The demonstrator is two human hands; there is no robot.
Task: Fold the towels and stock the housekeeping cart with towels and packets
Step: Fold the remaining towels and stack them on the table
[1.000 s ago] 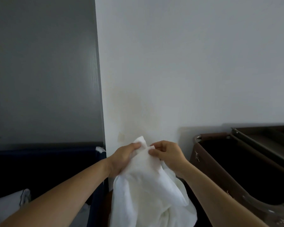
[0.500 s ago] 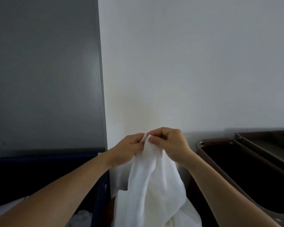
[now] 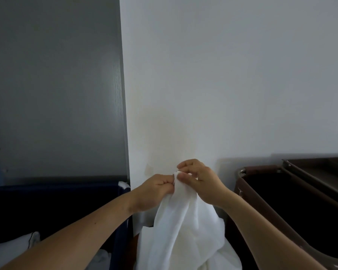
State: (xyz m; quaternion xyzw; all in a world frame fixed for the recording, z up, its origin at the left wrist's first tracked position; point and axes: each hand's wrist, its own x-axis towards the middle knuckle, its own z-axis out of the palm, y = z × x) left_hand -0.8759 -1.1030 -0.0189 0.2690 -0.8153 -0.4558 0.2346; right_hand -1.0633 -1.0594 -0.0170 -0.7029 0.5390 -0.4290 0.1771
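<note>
The white towel [image 3: 183,221] is held up before the wall, its bulk hanging down between the navy bin [image 3: 121,211] and the brown cart [image 3: 261,193]. Its top edge is pinched by the left grip [image 3: 154,191] and the right grip [image 3: 201,182], close together, probably so a corner can be found.

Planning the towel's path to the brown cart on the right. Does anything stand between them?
Nothing visible. The left hand and right hand pinch the white towel at its top; only bare wall lies toward the brown cart.
</note>
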